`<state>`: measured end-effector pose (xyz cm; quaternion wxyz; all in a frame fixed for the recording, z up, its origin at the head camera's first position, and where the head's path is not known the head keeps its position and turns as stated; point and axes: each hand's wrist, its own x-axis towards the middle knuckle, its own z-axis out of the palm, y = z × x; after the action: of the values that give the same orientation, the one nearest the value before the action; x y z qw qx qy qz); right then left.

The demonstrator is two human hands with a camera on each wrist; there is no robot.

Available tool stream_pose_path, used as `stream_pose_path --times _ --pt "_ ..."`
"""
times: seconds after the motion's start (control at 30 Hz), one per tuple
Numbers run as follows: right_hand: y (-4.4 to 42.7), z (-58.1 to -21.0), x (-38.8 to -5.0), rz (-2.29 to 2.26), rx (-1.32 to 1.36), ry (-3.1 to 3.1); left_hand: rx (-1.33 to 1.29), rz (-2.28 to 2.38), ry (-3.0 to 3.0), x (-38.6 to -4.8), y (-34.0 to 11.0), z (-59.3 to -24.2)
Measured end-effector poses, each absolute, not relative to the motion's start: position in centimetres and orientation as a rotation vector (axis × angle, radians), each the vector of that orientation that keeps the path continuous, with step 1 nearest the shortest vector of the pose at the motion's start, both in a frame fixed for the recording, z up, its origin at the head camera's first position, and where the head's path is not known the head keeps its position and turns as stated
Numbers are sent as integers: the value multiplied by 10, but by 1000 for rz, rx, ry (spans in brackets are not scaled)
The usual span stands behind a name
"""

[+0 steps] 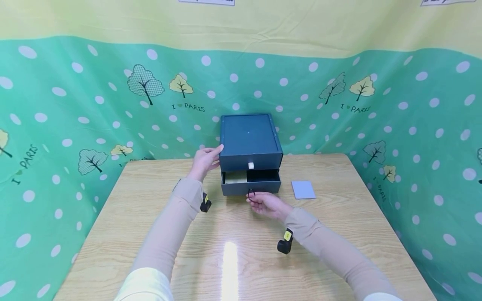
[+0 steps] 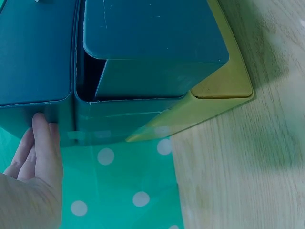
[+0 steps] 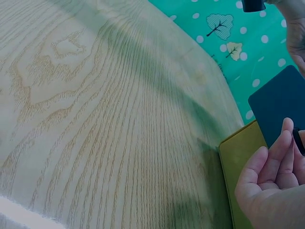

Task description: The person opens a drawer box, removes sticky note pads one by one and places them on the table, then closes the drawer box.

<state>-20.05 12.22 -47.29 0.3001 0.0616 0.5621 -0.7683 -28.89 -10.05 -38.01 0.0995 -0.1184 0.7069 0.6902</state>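
A dark blue drawer cabinet stands against the curtain, with a white knob on its upper drawer. The lower blue drawer is pulled partway out. Something pale shows in its left part; the right part looks dark. My left hand rests on the cabinet's left side, its fingers fairly straight in the left wrist view. My right hand pinches the black loop pull on the drawer's front. Under the blue drawer, a yellow section shows in the wrist views.
A pale lilac square lies flat on the wooden table, right of the cabinet. Behind and at both sides hangs a green dotted curtain. Black wrist cameras are worn on both forearms.
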Motion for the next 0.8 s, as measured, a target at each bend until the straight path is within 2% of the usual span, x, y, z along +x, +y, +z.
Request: stream_pose_path --times 0.8 --pt "123 -468 -194 -2031 184 1442 -358 2042 2096 -289 -100 -380"
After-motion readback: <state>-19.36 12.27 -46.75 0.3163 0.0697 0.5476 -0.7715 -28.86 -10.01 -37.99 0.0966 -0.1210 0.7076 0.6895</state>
